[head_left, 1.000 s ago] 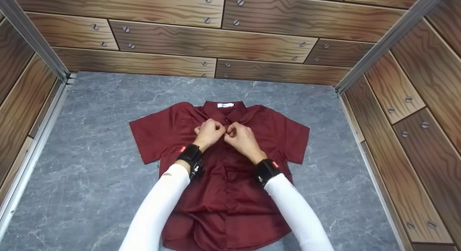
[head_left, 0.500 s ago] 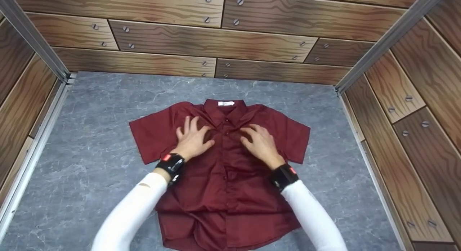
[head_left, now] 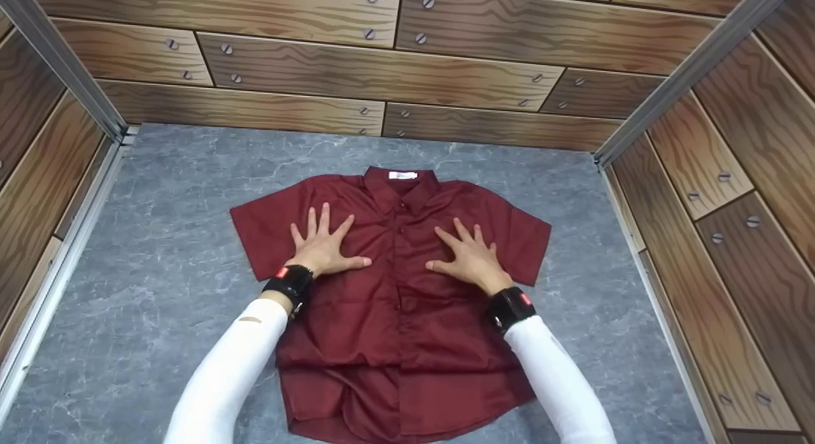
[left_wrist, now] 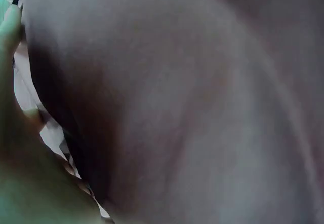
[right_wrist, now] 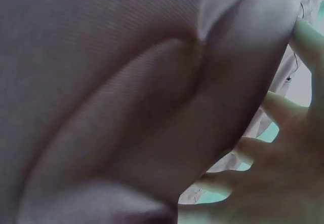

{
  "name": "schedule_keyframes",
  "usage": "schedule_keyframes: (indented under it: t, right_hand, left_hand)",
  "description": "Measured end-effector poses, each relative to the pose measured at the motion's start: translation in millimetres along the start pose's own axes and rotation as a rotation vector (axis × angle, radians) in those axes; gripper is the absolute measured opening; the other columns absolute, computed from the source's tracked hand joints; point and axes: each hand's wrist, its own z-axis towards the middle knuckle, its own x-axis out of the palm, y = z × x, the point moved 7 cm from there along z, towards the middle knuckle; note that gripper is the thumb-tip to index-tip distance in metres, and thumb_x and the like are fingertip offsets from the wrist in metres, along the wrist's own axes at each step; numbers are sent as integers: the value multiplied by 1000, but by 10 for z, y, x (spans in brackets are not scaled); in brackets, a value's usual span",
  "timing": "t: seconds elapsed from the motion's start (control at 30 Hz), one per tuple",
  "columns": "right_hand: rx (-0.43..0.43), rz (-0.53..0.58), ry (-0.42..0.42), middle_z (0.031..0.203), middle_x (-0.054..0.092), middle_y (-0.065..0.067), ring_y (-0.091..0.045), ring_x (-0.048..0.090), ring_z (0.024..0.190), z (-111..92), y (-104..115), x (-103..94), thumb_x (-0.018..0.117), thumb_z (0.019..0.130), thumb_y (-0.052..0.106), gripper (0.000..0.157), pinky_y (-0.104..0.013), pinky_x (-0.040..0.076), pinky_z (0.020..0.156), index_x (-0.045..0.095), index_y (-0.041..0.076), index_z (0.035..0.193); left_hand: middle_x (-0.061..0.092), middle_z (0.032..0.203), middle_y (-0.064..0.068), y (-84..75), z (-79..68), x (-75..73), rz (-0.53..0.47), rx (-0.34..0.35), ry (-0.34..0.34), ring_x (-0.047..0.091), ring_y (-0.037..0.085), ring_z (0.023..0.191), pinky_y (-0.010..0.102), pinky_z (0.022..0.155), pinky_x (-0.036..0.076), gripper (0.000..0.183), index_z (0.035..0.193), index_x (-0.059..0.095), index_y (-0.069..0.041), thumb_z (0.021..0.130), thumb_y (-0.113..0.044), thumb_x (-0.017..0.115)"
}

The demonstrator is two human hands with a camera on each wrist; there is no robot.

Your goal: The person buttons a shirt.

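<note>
A dark red short-sleeved button shirt (head_left: pixel 420 342) lies front up on the grey surface, its collar pointing away from me. My left hand (head_left: pixel 323 250) rests flat on the left chest of the shirt, fingers spread and thumb toward the button placket. On the opposite chest my right hand (head_left: pixel 471 259) lies with its fingers likewise fanned out. In the right wrist view, the spread right hand (right_wrist: pixel 283 158) touches wrinkled cloth. Blurred fabric fills most of the left wrist view, with part of the left hand (left_wrist: pixel 30 168) along its left edge.
A white label (head_left: pixel 402 175) shows inside the collar. Folds and a raised crease cross the shirt near its hem. Wood-patterned panels (head_left: pixel 318 68) wall in the grey marbled surface (head_left: pixel 159 253) at the back and both sides, with metal rails at the corners.
Both hands were pinched together at the placket below the collar. They have since parted, moved outward to each chest side and spread flat. The collar has shifted slightly away from me.
</note>
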Motion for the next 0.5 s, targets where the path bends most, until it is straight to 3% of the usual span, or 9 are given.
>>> schedule_keyframes:
  t: [0.33, 0.5]
  right_hand:
    - [-10, -19, 19, 174, 6, -11, -50, -3, 155, 166, -43, -94, 67, 89, 69, 92, -81, 7, 111, 28, 34, 164]
    - [-14, -43, 4, 173, 7, -13, -51, -3, 154, 192, -12, -125, 67, 90, 67, 91, -81, 4, 111, 29, 32, 164]
  left_hand:
    - [-19, 170, 17, -7, 212, -44, 22, -34, 36, -23, 45, 153, 76, 111, -12, 113, 167, 14, -31, 80, -76, 70]
    - [-18, 171, 18, -64, 187, -71, 19, -31, 12, -21, 46, 153, 77, 112, -11, 113, 167, 16, -29, 80, -74, 72]
